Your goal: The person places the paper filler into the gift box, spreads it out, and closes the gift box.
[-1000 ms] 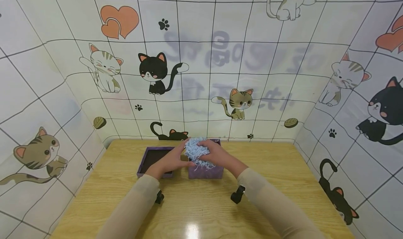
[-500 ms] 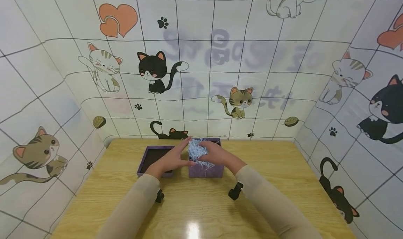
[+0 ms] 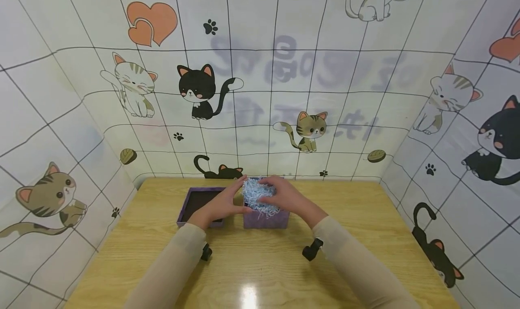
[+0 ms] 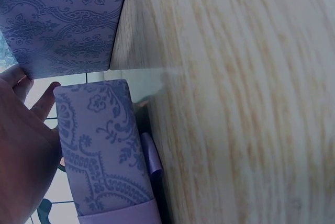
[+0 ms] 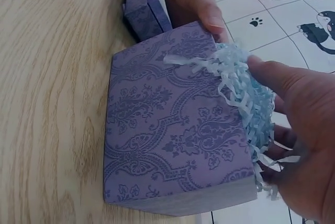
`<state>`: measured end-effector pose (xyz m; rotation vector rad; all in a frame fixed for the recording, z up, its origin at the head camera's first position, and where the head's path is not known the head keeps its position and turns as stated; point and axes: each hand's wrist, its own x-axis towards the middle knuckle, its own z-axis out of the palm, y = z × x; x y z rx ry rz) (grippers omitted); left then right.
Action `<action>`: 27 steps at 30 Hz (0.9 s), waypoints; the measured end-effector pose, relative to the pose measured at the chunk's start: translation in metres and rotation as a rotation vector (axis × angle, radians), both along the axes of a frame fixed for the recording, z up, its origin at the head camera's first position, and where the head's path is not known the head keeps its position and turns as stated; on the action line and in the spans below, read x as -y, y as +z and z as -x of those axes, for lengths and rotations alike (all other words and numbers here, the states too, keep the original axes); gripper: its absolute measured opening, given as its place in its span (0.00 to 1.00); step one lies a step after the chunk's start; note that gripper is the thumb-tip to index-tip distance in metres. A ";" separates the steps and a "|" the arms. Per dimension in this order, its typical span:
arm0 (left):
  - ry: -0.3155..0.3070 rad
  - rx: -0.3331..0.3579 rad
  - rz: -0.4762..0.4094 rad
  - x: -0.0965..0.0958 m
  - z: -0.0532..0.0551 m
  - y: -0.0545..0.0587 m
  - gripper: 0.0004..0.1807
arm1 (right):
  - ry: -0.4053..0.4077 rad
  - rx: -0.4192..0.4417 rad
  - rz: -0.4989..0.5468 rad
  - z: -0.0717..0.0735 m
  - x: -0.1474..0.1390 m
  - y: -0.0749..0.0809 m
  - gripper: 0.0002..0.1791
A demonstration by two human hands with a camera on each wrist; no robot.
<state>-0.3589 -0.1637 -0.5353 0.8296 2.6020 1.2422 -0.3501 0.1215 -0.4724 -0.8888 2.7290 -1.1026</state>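
Note:
Pale blue shredded paper [image 3: 255, 194] fills the purple patterned box [image 3: 266, 221] and bulges over its rim. Some strands hang down the front wall in the right wrist view. My right hand [image 3: 286, 197] is on the paper, thumb at its near side and fingers bent round the far side. Several strands [image 5: 251, 109] show between thumb and fingers. My left hand [image 3: 219, 206] stands at the box's left side, thumb at the near left corner and fingers reaching toward the back, spread fairly straight. The box's inside is hidden by the paper.
Left of the box lies a shallow purple lid or tray [image 3: 197, 200] with a dark inside, partly behind my left hand. A band and ribbon [image 4: 152, 156] show on its outside. Both stand on a wooden table [image 3: 252, 264] by a cat-print wall [image 3: 260, 96].
The paper has settled lower and spread to the right inside the box. My right hand lowered with it, then shifted slightly right. My left hand has stayed at the box's left side.

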 end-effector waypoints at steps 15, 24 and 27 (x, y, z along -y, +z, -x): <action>-0.007 0.001 0.007 -0.001 0.001 -0.001 0.64 | 0.077 0.025 0.091 0.008 0.016 -0.009 0.18; -0.013 0.000 0.013 0.001 0.003 -0.001 0.65 | 0.143 0.114 -0.149 0.021 0.023 -0.009 0.21; -0.014 -0.002 0.010 0.001 0.003 -0.001 0.64 | 0.141 0.132 -0.190 0.024 0.024 -0.008 0.22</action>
